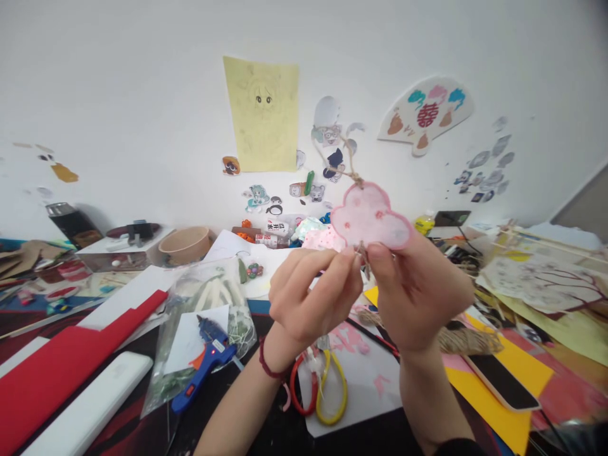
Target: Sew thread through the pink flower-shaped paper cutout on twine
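Raised over the desk, a pink-edged, cloud-shaped piece [368,215] with small red marks has a loop of twine [352,166] tied at its top. My right hand [413,291] pinches the lower edge of the cloud piece between thumb and fingers. My left hand [316,291] is closed at the piece's bottom edge, its fingertips pinched on a short bit of twine [363,253] there. The two hands nearly touch. Below them, scissors with red and yellow handles [332,389] lie on a white sheet [370,411].
A blue glue gun [211,358] lies on a clear plastic bag [164,373] at left, beside a white box [95,405] and red board [52,380]. At right are a phone [503,380], yellow paper [527,367] and a twine bundle [470,340]. The wall stands behind.
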A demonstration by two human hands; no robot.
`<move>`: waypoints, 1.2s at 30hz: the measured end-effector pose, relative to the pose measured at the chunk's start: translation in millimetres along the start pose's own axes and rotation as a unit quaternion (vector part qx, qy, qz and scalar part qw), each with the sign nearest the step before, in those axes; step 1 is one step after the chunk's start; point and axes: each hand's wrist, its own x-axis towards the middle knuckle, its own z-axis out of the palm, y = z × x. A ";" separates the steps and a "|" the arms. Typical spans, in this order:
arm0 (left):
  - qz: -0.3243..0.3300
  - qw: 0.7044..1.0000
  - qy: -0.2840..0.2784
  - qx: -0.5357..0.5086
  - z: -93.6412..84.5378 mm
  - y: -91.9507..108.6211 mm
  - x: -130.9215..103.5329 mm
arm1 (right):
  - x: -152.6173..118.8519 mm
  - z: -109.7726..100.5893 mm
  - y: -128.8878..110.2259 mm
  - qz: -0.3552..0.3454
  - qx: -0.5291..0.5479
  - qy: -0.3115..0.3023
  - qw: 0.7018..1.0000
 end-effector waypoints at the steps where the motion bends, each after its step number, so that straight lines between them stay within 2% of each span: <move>1: 0.006 1.000 -0.006 0.002 0.1 -0.5 -0.3 | 0.0 0.4 1.7 -0.003 0.000 -0.004 1.000; 3: 0.015 1.000 -0.017 0.002 -0.2 0.3 -0.5 | 0.6 0.8 5.0 -0.024 -0.006 -0.008 1.000; 5: -0.010 0.999 -0.022 -0.021 -0.1 4.7 -0.4 | 1.3 0.5 8.7 -0.047 -0.014 -0.013 0.999; 7: -0.097 0.992 -0.024 -0.080 0.6 11.8 -0.4 | 1.7 -0.7 12.8 -0.059 -0.021 -0.012 0.998; 9: -0.210 0.966 -0.035 -0.147 1.8 18.6 -0.8 | 1.7 -2.2 16.8 -0.063 -0.029 -0.007 0.998; 10: -0.245 0.954 -0.041 -0.168 2.4 20.4 -1.1 | 1.7 -2.9 18.5 -0.064 -0.033 -0.003 0.997; 11: -0.249 0.952 -0.043 -0.174 2.8 20.6 -1.5 | 1.7 -3.3 19.9 -0.066 -0.034 0.001 0.997; 12: -0.222 0.960 -0.043 -0.167 3.0 19.1 -1.9 | 1.7 -3.5 21.1 -0.070 -0.033 0.002 0.997; 15: -0.046 0.994 -0.049 -0.084 1.6 5.9 -2.9 | 2.0 -2.7 22.4 -0.082 -0.017 0.002 0.996; 18: 0.080 0.994 -0.069 -0.001 -1.6 -8.5 -3.0 | 2.2 -1.3 21.2 -0.069 -0.010 -0.013 0.997; 20: 0.108 0.991 -0.079 0.017 -2.6 -11.8 -2.7 | 2.1 -0.6 19.9 -0.058 -0.012 -0.022 0.998; 22: 0.059 0.996 -0.072 -0.014 -1.6 -8.5 -2.5 | 1.8 0.0 19.2 -0.054 -0.012 -0.025 0.998; 25: -0.091 0.989 -0.043 -0.105 2.0 4.3 -2.2 | 1.5 0.9 19.7 -0.055 -0.012 -0.017 0.998; 28: -0.243 0.952 -0.036 -0.181 3.5 17.2 -1.1 | 1.3 1.5 21.4 -0.060 -0.006 -0.011 0.998; 30: -0.316 0.924 -0.044 -0.209 2.8 21.6 0.2 | 1.1 1.9 22.5 -0.061 0.000 -0.016 0.998; 32: -0.330 0.919 -0.048 -0.210 1.9 21.5 1.0 | 0.8 2.8 23.4 -0.062 0.004 -0.019 0.998; 33: -0.309 0.929 -0.047 -0.199 1.9 20.0 0.9 | 0.6 3.4 23.7 -0.064 0.005 -0.019 0.998; 36: -0.167 0.978 -0.039 -0.122 3.1 10.9 -1.6 | 0.3 4.8 22.9 -0.065 -0.001 -0.015 0.998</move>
